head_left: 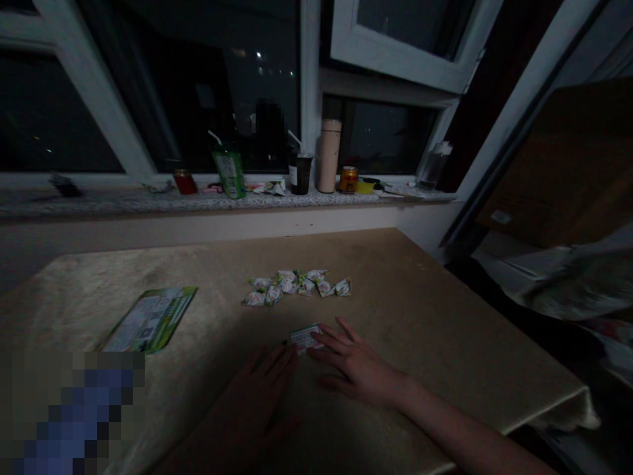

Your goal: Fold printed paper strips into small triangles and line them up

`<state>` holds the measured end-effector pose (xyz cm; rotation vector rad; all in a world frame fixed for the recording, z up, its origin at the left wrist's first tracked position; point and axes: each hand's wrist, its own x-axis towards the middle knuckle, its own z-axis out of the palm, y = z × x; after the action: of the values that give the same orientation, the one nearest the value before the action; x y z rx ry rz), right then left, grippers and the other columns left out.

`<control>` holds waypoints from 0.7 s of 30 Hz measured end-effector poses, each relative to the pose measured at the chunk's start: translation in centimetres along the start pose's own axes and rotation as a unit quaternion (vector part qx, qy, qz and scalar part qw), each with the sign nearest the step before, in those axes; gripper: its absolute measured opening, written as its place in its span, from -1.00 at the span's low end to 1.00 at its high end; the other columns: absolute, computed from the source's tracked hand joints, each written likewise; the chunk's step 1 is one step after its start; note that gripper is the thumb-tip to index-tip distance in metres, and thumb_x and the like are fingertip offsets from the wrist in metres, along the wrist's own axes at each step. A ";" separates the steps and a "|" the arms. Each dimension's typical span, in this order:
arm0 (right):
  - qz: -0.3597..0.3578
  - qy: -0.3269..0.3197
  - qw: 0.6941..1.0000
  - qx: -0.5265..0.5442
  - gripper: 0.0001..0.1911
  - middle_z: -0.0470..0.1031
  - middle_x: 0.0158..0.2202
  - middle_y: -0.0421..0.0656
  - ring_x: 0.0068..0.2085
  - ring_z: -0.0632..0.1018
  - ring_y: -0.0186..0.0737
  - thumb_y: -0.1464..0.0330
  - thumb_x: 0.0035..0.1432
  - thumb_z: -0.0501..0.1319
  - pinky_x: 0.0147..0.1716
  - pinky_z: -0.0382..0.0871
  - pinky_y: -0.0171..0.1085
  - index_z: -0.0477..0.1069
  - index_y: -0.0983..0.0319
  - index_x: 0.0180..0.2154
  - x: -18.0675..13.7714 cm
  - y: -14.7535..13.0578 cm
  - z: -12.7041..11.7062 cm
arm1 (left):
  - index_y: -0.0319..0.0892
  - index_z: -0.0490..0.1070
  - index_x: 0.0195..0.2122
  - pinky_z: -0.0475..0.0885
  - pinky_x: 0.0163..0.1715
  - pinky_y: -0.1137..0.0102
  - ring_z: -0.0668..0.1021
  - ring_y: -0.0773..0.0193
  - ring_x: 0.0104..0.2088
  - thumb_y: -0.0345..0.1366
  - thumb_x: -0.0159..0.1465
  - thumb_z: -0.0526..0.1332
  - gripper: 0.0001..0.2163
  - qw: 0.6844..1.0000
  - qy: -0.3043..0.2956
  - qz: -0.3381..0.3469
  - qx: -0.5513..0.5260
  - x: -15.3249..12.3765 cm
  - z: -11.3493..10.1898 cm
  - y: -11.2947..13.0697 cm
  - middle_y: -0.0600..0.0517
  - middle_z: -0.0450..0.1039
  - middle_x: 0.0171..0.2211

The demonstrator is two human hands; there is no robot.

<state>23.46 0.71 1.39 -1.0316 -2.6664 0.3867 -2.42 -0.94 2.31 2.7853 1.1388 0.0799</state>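
Note:
On the gold-brown tablecloth [395, 316] lies a small flat printed card or packet [304, 338], mostly white with a green edge. My right hand [353, 363] rests over its right side, fingers spread out flat. At its left edge is my left hand [260, 386], in shadow, with the fingers stretched forward and the tips near or touching the packet. Neither hand grips anything. Just beyond sits a cluster of several wrapped candies [297, 285] in white and green wrappers. Further left, a larger green and white printed bag [151, 320] lies flat.
A granite windowsill [198, 204] behind the table carries a green can with a straw [229, 171], a dark cup [300, 173], a pink thermos [329, 157], an orange can [349, 179] and a red jar [184, 182]. Cardboard boxes [554, 178] stand at right. The lower left is pixelated.

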 end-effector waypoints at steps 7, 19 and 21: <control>0.010 -0.022 0.999 0.021 -0.43 0.00 0.33 -0.10 0.33 -0.01 -0.09 0.04 0.27 0.01 0.27 -0.41 0.10 0.08 0.06 0.25 -0.1 -0.1 0.1 | -0.18 0.05 0.30 0.13 0.18 0.09 0.19 -0.03 0.24 -0.07 0.25 0.12 -0.37 1.000 -0.008 -0.010 -0.012 0.2 -0.2 0.2 -0.11 0.05 0.29; 0.019 -0.008 1.000 0.015 -0.47 0.07 0.30 -0.11 0.31 0.06 -0.05 0.07 0.26 0.06 0.26 -0.31 0.13 0.16 0.04 0.21 0.1 -0.4 -0.1 | -0.19 -0.04 0.32 0.14 0.18 0.10 0.14 -0.02 0.26 -0.09 0.25 0.13 -0.34 0.999 -0.016 0.003 -0.030 -0.1 0.0 0.2 -0.12 -0.04 0.31; 0.017 -0.007 1.000 0.011 -0.47 0.06 0.31 -0.10 0.31 0.06 -0.05 0.06 0.26 0.06 0.26 -0.29 0.14 0.16 0.04 0.21 0.0 -0.4 0.0 | -0.18 -0.03 0.32 0.11 0.20 0.08 0.14 -0.02 0.26 -0.10 0.25 0.14 -0.35 1.000 -0.008 -0.002 -0.027 0.0 0.2 0.2 -0.11 -0.02 0.31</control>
<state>23.23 0.48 1.52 -1.0730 -2.6539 0.4296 -2.23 -1.13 2.16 2.7316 1.1206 0.0862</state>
